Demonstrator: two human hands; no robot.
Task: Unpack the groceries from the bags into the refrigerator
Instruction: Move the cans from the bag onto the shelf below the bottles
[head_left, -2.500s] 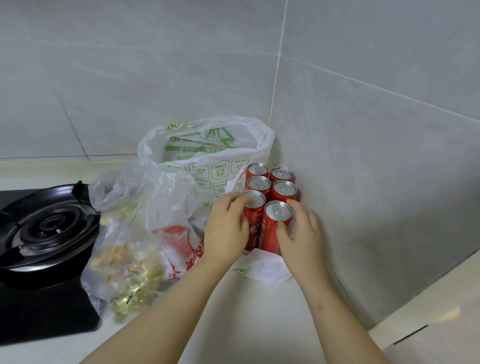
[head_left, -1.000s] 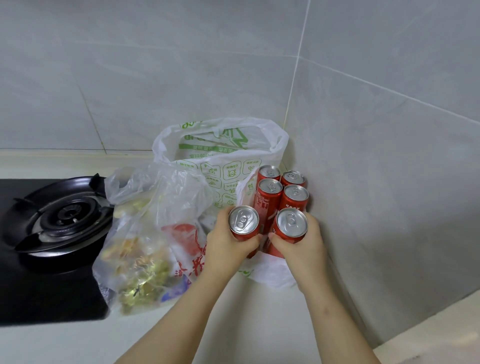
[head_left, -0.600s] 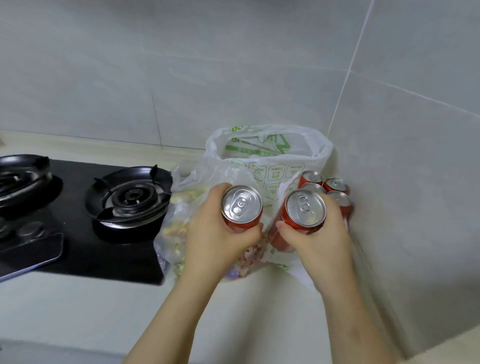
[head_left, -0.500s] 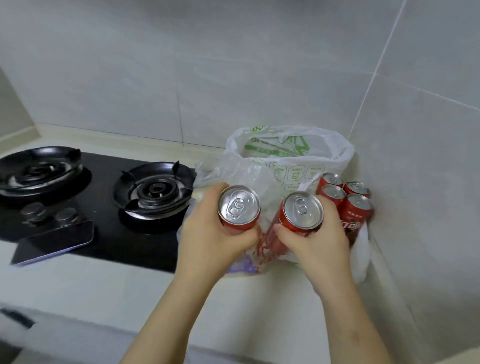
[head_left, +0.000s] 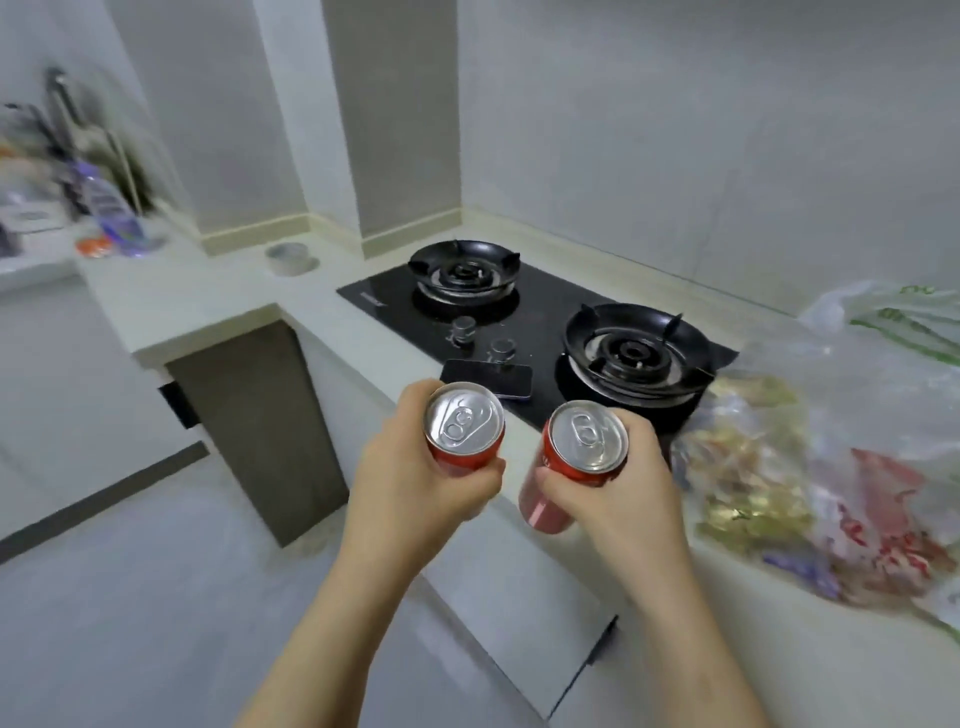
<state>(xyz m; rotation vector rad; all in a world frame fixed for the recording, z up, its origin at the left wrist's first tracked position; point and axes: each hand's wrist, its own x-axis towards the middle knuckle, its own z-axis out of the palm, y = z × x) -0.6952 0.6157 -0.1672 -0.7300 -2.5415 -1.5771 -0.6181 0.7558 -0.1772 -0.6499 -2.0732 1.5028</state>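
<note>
- The left hand (head_left: 415, 488) is wrapped around the left-hand can (head_left: 464, 423), a red drink can held upright in the air. The thumb lies across the near side. The palm hides most of the body, so only the silver top, with its pull tab lying flat, and a red band below it show.
- The right hand (head_left: 623, 499) is wrapped around the right-hand can (head_left: 582, 441), also red. This can is tilted, with its base toward the lower left. The side print is blurred and unreadable.
- The two cans are near each other but apart. Both are held over the front edge of the countertop (head_left: 208, 296).
- A black two-burner gas hob (head_left: 540, 322) is set into the countertop beyond the hands.
- A dark phone (head_left: 487, 378) lies flat at the front of the hob, just beside the two knobs (head_left: 462, 330). The left-hand can covers the phone's near edge.
- A clear plastic bag (head_left: 779, 467) rests on the countertop just beside the right burner. Its contents show only as yellow-green and red wrappers, too blurred to identify.
- A white bag (head_left: 904, 317) with green print stands behind the clear bag, and the right frame edge cuts it off.
- A round grey object (head_left: 291, 258) near the wall corner is too blurred to name.
- The clutter (head_left: 78, 171) at far left is smeared, and only a bottle with a purple label can be made out.
</note>
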